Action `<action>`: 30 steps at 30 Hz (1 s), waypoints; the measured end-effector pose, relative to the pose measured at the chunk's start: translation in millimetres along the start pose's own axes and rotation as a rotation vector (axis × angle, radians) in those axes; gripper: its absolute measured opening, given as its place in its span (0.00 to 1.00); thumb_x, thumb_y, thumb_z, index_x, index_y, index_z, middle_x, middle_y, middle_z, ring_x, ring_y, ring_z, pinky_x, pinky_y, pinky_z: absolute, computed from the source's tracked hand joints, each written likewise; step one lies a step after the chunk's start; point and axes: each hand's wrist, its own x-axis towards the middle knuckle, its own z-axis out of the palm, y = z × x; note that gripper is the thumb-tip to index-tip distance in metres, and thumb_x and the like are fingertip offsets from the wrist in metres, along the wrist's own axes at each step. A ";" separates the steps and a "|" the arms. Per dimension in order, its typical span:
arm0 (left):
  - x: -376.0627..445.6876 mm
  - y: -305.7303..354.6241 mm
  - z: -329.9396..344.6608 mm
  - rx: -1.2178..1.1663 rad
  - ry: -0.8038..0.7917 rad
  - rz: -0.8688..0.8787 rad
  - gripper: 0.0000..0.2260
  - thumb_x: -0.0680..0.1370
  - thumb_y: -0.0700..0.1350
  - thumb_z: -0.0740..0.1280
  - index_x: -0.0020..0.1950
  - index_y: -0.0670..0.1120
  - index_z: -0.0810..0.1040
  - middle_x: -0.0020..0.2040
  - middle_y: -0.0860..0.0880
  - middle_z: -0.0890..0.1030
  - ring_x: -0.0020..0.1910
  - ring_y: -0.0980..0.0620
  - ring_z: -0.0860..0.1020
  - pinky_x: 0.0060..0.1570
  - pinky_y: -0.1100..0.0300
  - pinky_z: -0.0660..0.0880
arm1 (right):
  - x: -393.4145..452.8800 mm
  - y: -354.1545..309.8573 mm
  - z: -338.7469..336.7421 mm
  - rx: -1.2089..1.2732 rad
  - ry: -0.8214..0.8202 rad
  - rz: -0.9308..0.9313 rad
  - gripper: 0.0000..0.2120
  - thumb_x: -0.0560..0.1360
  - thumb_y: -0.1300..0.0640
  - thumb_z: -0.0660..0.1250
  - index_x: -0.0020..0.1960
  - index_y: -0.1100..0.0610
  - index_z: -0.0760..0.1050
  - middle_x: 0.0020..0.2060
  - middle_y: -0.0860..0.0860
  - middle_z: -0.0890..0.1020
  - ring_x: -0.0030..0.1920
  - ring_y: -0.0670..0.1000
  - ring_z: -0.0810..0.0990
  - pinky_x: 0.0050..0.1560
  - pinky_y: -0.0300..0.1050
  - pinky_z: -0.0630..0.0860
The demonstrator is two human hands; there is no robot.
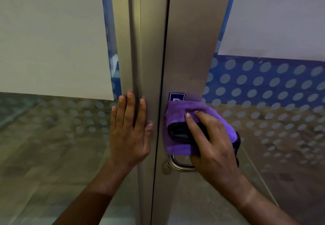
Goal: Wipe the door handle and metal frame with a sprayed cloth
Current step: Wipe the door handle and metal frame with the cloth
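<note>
A purple cloth (177, 112) with a black inner fold is pressed against the brushed metal frame (190, 49) of the right door. My right hand (212, 142) grips the cloth and covers most of the door handle (177, 165), whose curved steel lower end shows just below the cloth. A keyhole (166, 168) sits left of that end. My left hand (131, 131) lies flat with fingers spread on the left door's metal frame (149, 49), holding nothing.
A dark gap (164, 66) runs between the two door frames. A small blue sign (176, 96) sits just above the cloth. Glass panels with dotted film (272, 87) flank both frames, and white sheets (52, 40) cover their upper parts.
</note>
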 end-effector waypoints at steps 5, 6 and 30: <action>-0.3 -1.1 1.9 -0.003 -0.008 0.001 0.30 0.83 0.50 0.54 0.81 0.47 0.45 0.82 0.48 0.40 0.81 0.47 0.41 0.79 0.49 0.41 | -10.8 8.5 -4.6 0.017 -0.165 -0.142 0.21 0.84 0.62 0.49 0.60 0.63 0.81 0.52 0.60 0.83 0.51 0.59 0.82 0.50 0.53 0.80; -0.2 -1.7 1.6 -0.005 -0.012 0.003 0.30 0.83 0.50 0.55 0.81 0.47 0.45 0.82 0.48 0.39 0.81 0.47 0.41 0.79 0.49 0.41 | -11.8 9.9 -4.6 0.019 -0.166 -0.144 0.21 0.84 0.61 0.50 0.59 0.63 0.82 0.51 0.60 0.83 0.50 0.59 0.82 0.49 0.53 0.81; 1.0 0.8 -0.8 -0.018 -0.018 -0.008 0.30 0.83 0.51 0.53 0.81 0.47 0.43 0.82 0.49 0.38 0.81 0.48 0.40 0.79 0.49 0.40 | 14.4 1.8 10.1 0.061 0.054 -0.033 0.11 0.75 0.63 0.70 0.57 0.61 0.82 0.48 0.61 0.81 0.50 0.57 0.75 0.48 0.52 0.73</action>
